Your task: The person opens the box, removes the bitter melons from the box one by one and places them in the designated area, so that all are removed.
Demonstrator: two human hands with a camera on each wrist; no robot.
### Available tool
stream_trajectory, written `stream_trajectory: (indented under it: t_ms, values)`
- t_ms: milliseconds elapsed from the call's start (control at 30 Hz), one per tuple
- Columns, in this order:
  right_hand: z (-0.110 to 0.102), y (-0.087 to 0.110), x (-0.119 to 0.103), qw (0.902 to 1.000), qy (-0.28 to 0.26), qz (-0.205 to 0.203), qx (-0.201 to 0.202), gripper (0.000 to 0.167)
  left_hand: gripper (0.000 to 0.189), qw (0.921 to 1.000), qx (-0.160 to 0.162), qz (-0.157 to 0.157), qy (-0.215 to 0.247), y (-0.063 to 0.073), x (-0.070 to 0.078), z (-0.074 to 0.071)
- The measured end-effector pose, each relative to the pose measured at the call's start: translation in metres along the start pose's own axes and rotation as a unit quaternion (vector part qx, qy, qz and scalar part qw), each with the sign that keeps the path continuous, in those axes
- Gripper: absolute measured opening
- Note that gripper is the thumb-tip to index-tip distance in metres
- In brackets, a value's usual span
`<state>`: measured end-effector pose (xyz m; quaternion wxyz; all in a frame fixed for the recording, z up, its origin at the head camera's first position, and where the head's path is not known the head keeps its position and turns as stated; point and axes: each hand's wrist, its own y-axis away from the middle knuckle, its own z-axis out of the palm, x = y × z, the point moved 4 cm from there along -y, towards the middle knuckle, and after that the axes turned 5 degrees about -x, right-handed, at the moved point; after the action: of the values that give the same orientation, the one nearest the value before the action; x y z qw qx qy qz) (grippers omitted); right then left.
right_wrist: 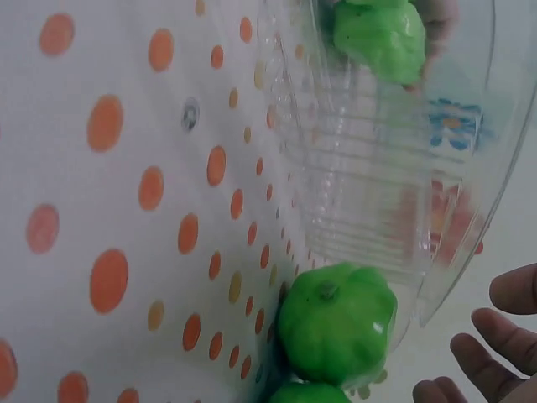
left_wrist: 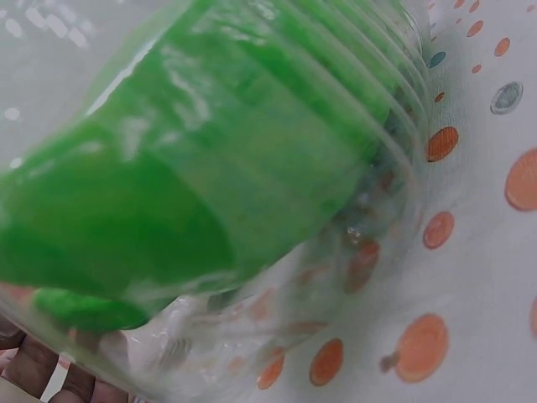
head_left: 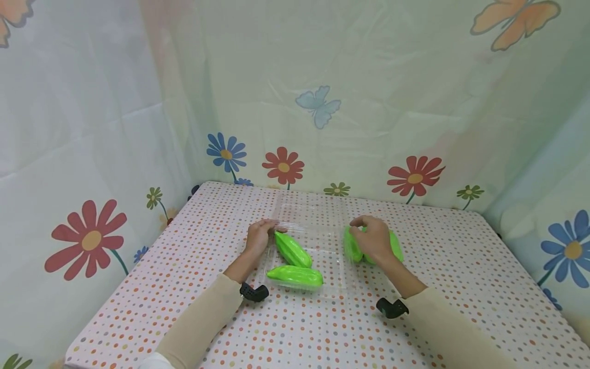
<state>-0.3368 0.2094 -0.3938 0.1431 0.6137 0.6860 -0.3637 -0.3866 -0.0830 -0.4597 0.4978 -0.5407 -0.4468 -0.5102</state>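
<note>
A clear plastic box (head_left: 331, 264) lies open on the table, its lid (head_left: 310, 207) folded back to the far side. Two bright green, ridged gourds (head_left: 295, 275) with pointed ends rest at its left. My left hand (head_left: 259, 238) holds the box at its left rim; its fingers show through the plastic in the left wrist view, beside a gourd (left_wrist: 193, 159). Over more green gourds (head_left: 395, 247) just right of the box hovers my right hand (head_left: 372, 238). Its fingers (right_wrist: 495, 361) are spread and apart from the nearest gourd (right_wrist: 336, 323) in the right wrist view.
A dotted cloth (head_left: 221, 318) covers the table. Behind it and at both sides hang pale curtains (head_left: 359, 66) printed with flowers and butterflies. Each wrist wears a small black camera (head_left: 254, 292).
</note>
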Motion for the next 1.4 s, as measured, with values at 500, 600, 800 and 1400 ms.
stream_trajectory:
  t_ms: [500, 600, 800, 1400]
  values:
    - [0.023, 0.006, -0.030, 0.9971, -0.035, -0.030, -0.061, 0.025, 0.036, 1.0000, 0.005, 0.004, 0.005, -0.002, 0.001, 0.000]
    - [0.028, 0.008, -0.034, 0.9958, -0.031, -0.033, -0.080, 0.024, 0.035, 1.0000, 0.007, 0.007, 0.002, -0.001, 0.001, -0.001]
    - [0.040, 0.012, -0.044, 0.9891, -0.024, -0.035, -0.141, 0.025, 0.036, 0.9999, 0.001, 0.010, -0.002, -0.001, 0.002, -0.001]
    - [0.076, 0.020, -0.064, 0.9738, -0.014, -0.017, -0.226, 0.032, 0.036, 0.9999, 0.002, -0.008, 0.008, 0.000, 0.000, 0.001]
